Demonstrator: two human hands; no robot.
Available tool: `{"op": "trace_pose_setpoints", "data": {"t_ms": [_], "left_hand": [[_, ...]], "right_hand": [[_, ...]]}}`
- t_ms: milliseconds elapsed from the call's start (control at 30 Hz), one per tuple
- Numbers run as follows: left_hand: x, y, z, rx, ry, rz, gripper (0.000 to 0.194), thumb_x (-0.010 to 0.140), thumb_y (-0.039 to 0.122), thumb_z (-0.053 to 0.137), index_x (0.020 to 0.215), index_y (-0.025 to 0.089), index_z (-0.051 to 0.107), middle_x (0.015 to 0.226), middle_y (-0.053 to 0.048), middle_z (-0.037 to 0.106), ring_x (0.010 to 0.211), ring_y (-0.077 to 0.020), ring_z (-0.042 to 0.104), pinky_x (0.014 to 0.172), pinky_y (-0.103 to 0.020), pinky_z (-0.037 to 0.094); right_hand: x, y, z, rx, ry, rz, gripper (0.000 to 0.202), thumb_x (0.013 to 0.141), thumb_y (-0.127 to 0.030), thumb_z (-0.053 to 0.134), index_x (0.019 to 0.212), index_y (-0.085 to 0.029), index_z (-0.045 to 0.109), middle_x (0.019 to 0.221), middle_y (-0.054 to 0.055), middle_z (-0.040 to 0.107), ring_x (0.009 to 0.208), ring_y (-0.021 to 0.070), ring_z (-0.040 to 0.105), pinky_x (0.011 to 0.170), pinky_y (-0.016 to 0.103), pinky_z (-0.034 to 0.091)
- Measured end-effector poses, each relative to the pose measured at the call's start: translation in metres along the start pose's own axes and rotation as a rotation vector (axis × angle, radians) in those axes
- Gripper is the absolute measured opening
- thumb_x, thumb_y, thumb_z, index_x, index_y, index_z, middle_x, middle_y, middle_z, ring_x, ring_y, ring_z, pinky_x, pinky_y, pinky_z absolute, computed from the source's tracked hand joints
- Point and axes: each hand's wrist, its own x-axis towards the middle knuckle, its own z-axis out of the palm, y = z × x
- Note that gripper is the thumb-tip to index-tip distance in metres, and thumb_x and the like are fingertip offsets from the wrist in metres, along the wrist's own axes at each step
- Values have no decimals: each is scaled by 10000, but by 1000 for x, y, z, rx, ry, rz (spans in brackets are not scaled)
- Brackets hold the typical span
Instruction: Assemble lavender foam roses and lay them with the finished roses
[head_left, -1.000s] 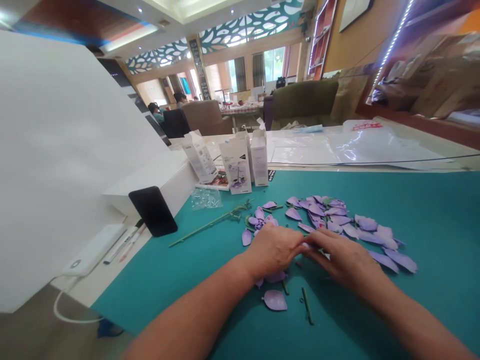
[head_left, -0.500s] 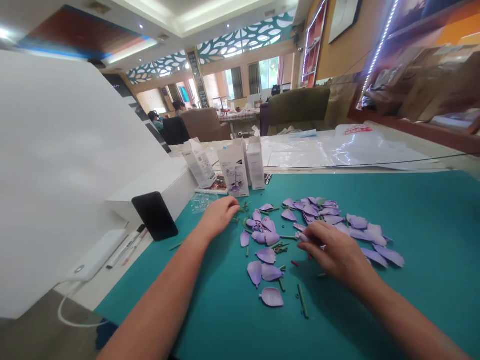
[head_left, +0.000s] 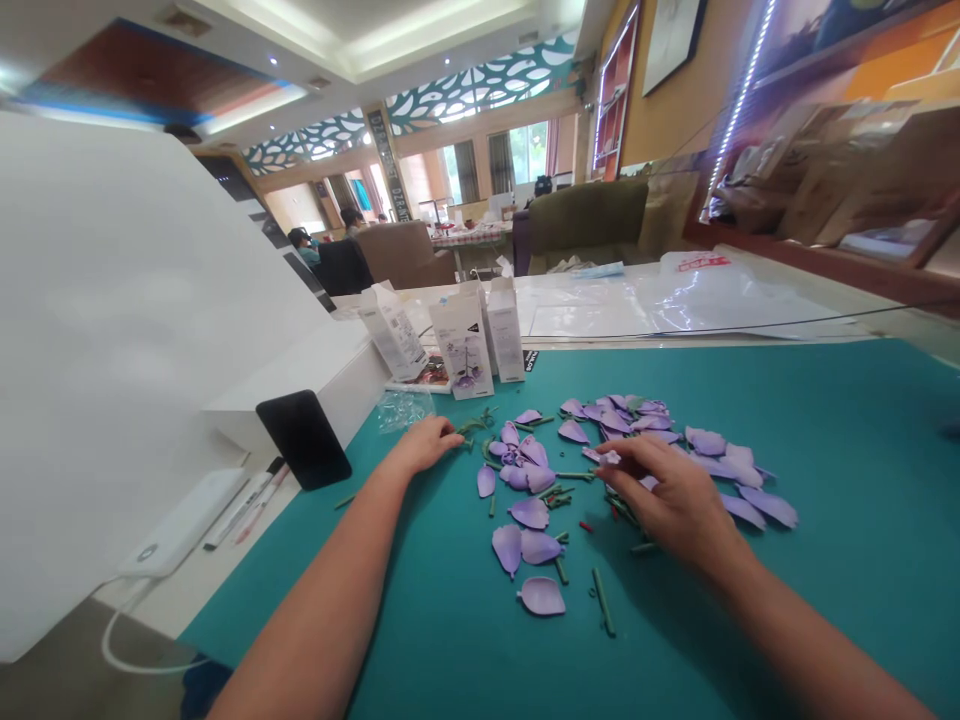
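My right hand (head_left: pixel 671 490) pinches a small pale purple flower piece (head_left: pixel 611 457) between thumb and fingertips, just above the mat. Under its fingers lie small green and red parts, partly hidden by the hand. My left hand (head_left: pixel 426 446) rests low on the mat with its fingers drawn together, beside a curved green stem piece (head_left: pixel 472 427); what the fingertips hold, if anything, is hidden. Between the hands lies a cluster of purple petals (head_left: pixel 525 470). Nearer me are a single petal (head_left: pixel 541 596) and a straight green stem (head_left: pixel 603 602).
A larger petal heap (head_left: pixel 630 415) spreads behind and right of my right hand on the green mat (head_left: pixel 840 430). White printed boxes (head_left: pixel 463 350) and a crumpled clear bag (head_left: pixel 405 408) are at the back left. A black phone (head_left: pixel 304 440) leans against a white box.
My left hand has come slightly down and left, beside the green pieces. My right hand has shifted its fingers, and the small flower piece now shows at the fingertips.
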Motion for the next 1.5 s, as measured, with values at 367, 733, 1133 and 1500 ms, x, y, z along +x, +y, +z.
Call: {"op": "trace_pose_setpoints", "data": {"t_ms": [367,733,1133,1500], "left_hand": [[-33,50,-36,-454,-147,129,271,860,482,419,844,212,422,756,13,577,672,-132,565,632,-271,448],[-62,119,-50,-776,-176,296,221,734,353,672,852,167,657,730,-10,608,635,-119,508,562,-247,405],[-74,126,-43,-767,-51,311,212,704,335,698,819,161,661,725,2,600,671,-128,516,592,-241,435],[-84,115,-34,-642,143,377,151,787,312,634,756,167,659,715,10,615,662,-127,508,589,-214,421]], "right_hand": [[0,-6,4,415,-49,250,316,804,-465,627,966,-195,658,754,40,670,576,152,567,482,267,465],[1,-34,-15,643,29,240,243,758,-401,699,891,-201,667,791,30,677,710,162,621,611,284,508],[17,-77,-30,574,-1,62,122,780,-308,671,862,-218,680,813,27,678,734,157,607,653,298,497],[33,-80,-24,257,0,-266,65,840,-194,628,892,-202,665,784,3,654,729,128,587,640,247,448]]}}
